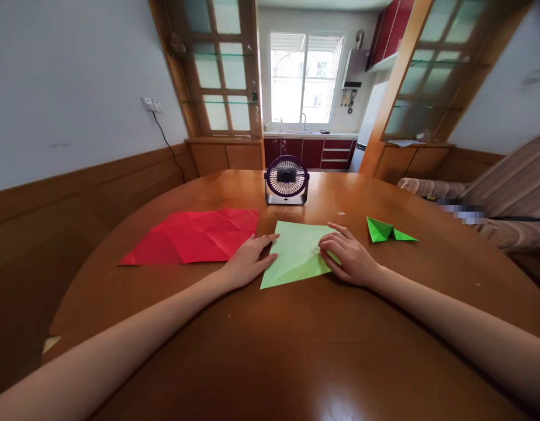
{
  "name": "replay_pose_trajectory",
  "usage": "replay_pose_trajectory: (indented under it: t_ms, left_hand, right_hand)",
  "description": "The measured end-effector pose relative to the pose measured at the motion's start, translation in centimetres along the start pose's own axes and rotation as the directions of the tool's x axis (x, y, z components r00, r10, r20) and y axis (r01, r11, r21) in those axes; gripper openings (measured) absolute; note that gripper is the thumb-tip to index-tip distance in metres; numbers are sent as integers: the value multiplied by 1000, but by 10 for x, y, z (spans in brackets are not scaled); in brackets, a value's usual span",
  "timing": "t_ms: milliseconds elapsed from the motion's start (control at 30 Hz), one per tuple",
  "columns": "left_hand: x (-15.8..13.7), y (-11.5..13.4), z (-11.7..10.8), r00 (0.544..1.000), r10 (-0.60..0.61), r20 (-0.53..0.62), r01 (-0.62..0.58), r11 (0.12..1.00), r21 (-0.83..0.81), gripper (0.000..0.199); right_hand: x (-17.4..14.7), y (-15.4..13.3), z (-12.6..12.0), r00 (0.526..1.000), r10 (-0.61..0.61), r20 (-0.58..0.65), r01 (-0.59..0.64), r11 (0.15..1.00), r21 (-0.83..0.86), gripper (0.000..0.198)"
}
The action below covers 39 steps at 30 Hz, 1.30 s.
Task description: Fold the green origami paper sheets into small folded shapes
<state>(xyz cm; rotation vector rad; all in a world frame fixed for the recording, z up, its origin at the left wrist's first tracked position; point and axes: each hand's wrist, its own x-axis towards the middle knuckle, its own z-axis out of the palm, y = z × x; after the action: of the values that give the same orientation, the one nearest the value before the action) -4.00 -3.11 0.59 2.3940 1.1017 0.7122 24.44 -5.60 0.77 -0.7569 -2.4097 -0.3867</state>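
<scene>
A light green sheet of paper (298, 248) lies on the wooden table between my hands. Its lower edge looks slightly lifted, with a shaded band along it. My left hand (249, 259) rests at the sheet's left edge, thumb and fingers apart, fingertips touching the paper. Over the right edge is my right hand (348, 254), fingers bent and spread, their tips on the sheet. To the left, close to my left hand, a creased red sheet of paper (200, 237) lies spread out. A folded bright green paper piece (386, 231) sits to the right of my right hand.
A small dark desk fan (287, 178) stands on the table (270, 351) beyond the light green sheet. A striped cushioned seat (511, 187) is at the right. Behind the table, glass-shelved cabinets (221, 70) flank a kitchen with a window (305, 76).
</scene>
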Motion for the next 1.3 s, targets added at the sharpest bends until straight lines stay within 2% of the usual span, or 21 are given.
replay_pose_trajectory:
  t_ms: [133,267,367,500,633,800,933,1100,1233,1300]
  left_hand:
    - [8,4,10,994,-47,-94,14,944,-330,53]
    - [13,2,15,985,-124,-122,59,896,-439,60]
    - [11,3,10,977,-125,-175,46,917,-397,59]
    - [3,6,-5,955,-56,-291,12,988,-153,57]
    - [-6,4,-16,951,32,-309,-19,999,43,52]
    - [-7,-4,-18,937,-63,-344,74,997,18,52]
    - [-3,-13,-18,929,-119,-350,111,993,-45,54]
    - [-1,-14,-21,914,-166,-370,168,985,-26,68]
    - [0,-8,-23,900,-124,-417,116,992,-44,71]
    - [1,-9,-24,878,-133,-460,125,991,-48,71]
  right_hand:
    - [-3,-2,-3,997,-81,-9,81,997,4,10]
    - [-1,-3,-1,997,-67,-27,68,997,24,12]
    - [-2,-2,0,998,-34,-45,36,999,39,13]
    - [-3,2,0,996,-38,-83,39,999,12,12]
    - [-1,5,0,997,-56,-58,57,998,15,12]
    - [0,8,2,992,-95,84,80,984,161,12]
    - [1,10,2,975,-91,200,30,956,292,15]
    - [2,9,-1,964,-90,251,-4,936,352,17]
    - [3,9,-2,959,-115,260,8,925,380,18]
    - [3,9,-3,955,-129,267,15,921,390,18]
